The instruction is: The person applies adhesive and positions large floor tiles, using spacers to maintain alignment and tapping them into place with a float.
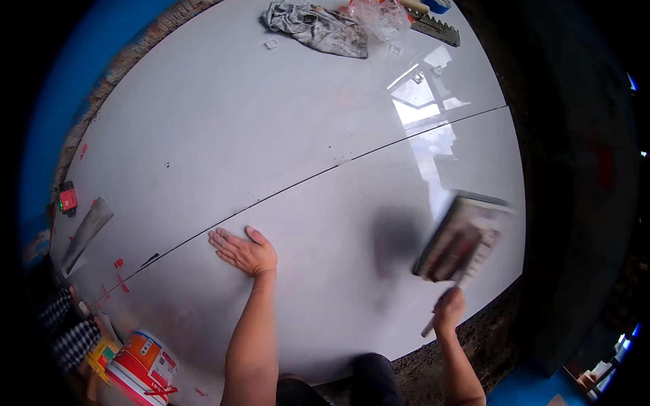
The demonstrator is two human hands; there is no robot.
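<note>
Bucket (141, 369) labelled; hands: left (250, 254) on tile (325, 271), right (449, 309) gripping tool (460, 243).

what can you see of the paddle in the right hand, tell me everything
The paddle is blurred, so its material is hard to tell. Its broad, roughly rectangular head has a dark rim, a pale, smeared-looking face and a dark reddish-brown middle. A narrow, pale handle slants down-left through the right hand's grip, its end sticking out past the fist. The head looks tilted and seems lifted over the tile, with a dark patch, shadow or reflection, to its left.
</note>
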